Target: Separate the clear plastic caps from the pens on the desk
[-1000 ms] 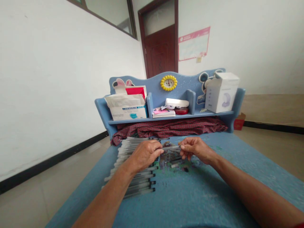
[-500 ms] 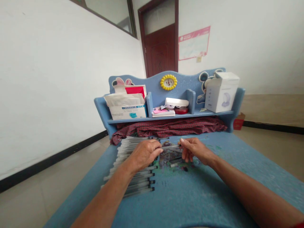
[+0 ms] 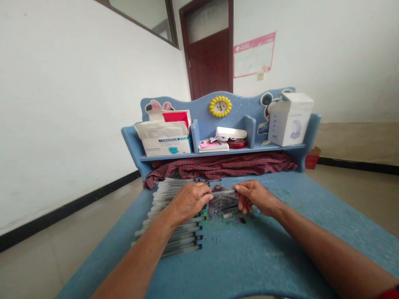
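Between my two hands a slim clear pen (image 3: 223, 192) is held level above the blue desk (image 3: 249, 253). My left hand (image 3: 193, 198) pinches its left end, and my right hand (image 3: 253, 196) grips the dark right end between thumb and fingers. Under and beside my left hand lies a row of several clear pens (image 3: 183, 241) with black ends, side by side and pointing right. Below the held pen, loose dark pen parts (image 3: 230, 209) and a short white piece (image 3: 227, 215) rest on a stained patch. A small black piece (image 3: 242, 220) lies near my right fingers.
At the desk's back a shelf (image 3: 174, 157) carries a mask box (image 3: 168, 145), papers (image 3: 213, 146), a red round tin (image 3: 237, 143) and a white carton (image 3: 289, 122). A crumpled checked cloth (image 3: 218, 166) is tucked beneath it. A yellow flower-shaped clock (image 3: 220, 106) is on the backboard.
Both hands keep hold of the pen in nearly the same pose. The right fingers have shifted slightly left at the pen's dark end, and the whole view has moved a little.
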The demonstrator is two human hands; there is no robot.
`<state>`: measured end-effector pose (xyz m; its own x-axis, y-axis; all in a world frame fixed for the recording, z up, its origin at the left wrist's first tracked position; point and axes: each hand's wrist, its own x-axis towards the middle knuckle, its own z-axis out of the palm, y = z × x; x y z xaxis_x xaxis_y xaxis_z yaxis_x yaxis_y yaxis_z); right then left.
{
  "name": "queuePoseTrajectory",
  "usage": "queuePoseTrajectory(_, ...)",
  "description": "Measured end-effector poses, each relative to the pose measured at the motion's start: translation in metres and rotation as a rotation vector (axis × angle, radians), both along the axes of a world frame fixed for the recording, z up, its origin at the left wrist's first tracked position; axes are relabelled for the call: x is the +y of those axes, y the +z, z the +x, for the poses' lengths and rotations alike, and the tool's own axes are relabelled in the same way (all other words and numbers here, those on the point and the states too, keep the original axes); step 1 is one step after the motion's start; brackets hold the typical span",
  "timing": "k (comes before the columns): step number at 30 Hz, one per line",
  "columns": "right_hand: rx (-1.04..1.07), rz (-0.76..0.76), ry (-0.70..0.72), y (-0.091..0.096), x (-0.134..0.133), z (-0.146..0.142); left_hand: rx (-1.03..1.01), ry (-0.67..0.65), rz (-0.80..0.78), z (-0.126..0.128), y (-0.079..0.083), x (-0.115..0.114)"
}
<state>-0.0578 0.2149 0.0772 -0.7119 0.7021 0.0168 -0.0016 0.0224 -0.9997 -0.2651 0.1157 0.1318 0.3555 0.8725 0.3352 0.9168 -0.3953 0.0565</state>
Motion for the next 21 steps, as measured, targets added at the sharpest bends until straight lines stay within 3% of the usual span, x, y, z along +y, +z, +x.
queuePoseTrajectory(6,0.105,-0.026,0.062,0.0001,0.0013,0.0041,-0.008,0.001,-0.014,-0.0001,0.0007,-0.0003)
queuePoseTrajectory(12,0.017,-0.045,0.022,-0.0026,0.0007,-0.0003,-0.01,0.003,-0.026,0.0002,-0.0011,0.0002)
queuePoseTrajectory(21,0.168,-0.064,0.024,-0.0006,0.0039,0.0068,-0.061,0.025,-0.076,0.0007,0.0032,-0.0005)
